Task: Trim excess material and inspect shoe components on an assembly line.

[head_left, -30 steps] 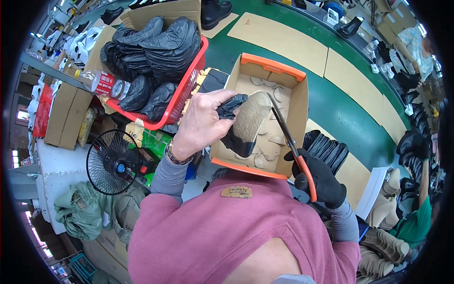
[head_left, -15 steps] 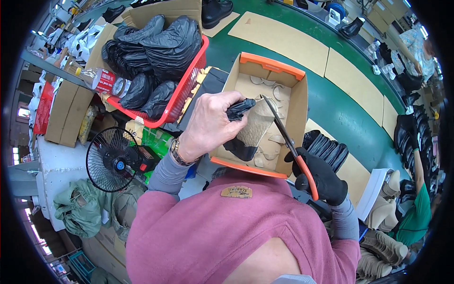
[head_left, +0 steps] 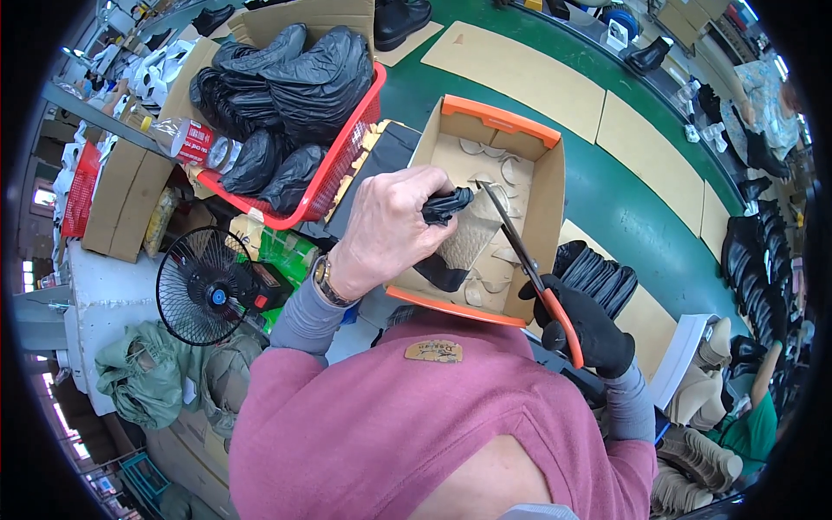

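Observation:
My left hand [head_left: 390,230], bare with a wristwatch, grips a shoe piece [head_left: 464,234] of black and tan material over an open cardboard box [head_left: 550,195] with orange-taped rims. My right hand [head_left: 585,329], in a black glove, holds orange-handled scissors [head_left: 524,260]. Their blades point up to the piece's right edge and touch it. Curved tan offcuts [head_left: 490,282] lie on the box floor.
A red basket [head_left: 347,143] piled with black shoe uppers stands to the left, with a plastic bottle [head_left: 186,139] beside it. A small black fan [head_left: 204,295] sits lower left. Black pieces [head_left: 598,273] are stacked right of the box. Another person [head_left: 754,416] sits at far right.
My left hand has turned the shoe piece and lowered it slightly in the box. The scissors have closed in on the piece's right edge.

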`<state>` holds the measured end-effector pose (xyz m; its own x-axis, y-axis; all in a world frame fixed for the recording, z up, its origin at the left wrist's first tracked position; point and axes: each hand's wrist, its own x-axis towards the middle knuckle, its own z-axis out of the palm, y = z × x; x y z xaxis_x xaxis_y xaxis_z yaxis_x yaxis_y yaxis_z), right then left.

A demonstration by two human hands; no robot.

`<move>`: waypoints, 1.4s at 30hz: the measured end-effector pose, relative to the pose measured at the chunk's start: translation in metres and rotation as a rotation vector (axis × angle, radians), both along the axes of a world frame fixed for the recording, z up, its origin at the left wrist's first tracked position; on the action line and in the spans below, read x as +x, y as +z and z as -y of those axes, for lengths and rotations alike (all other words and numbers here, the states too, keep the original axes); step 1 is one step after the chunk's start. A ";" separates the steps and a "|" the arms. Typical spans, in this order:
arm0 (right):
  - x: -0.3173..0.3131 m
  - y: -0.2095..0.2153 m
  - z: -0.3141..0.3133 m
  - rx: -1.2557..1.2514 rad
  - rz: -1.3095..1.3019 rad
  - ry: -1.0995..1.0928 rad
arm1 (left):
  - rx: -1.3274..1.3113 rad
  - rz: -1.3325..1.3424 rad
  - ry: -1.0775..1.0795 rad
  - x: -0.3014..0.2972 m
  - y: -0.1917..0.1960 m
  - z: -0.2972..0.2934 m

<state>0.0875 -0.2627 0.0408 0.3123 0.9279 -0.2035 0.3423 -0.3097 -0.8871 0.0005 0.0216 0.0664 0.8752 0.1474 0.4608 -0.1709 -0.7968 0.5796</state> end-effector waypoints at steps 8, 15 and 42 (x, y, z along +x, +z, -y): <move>-0.001 -0.003 -0.006 -0.016 0.006 -0.107 | -0.171 -0.099 -0.054 0.000 0.004 0.002; -0.001 -0.003 -0.010 -0.114 0.006 -0.162 | -0.299 -0.201 -0.029 -0.001 0.010 -0.001; -0.001 0.002 -0.014 -0.090 0.047 -0.155 | -0.052 -0.120 -0.151 0.006 0.008 -0.005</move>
<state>0.0868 -0.2483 0.0423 0.4611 0.8468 -0.2651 0.3251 -0.4392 -0.8375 0.0070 0.0265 0.0743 0.9374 0.0313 0.3470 -0.2135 -0.7356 0.6430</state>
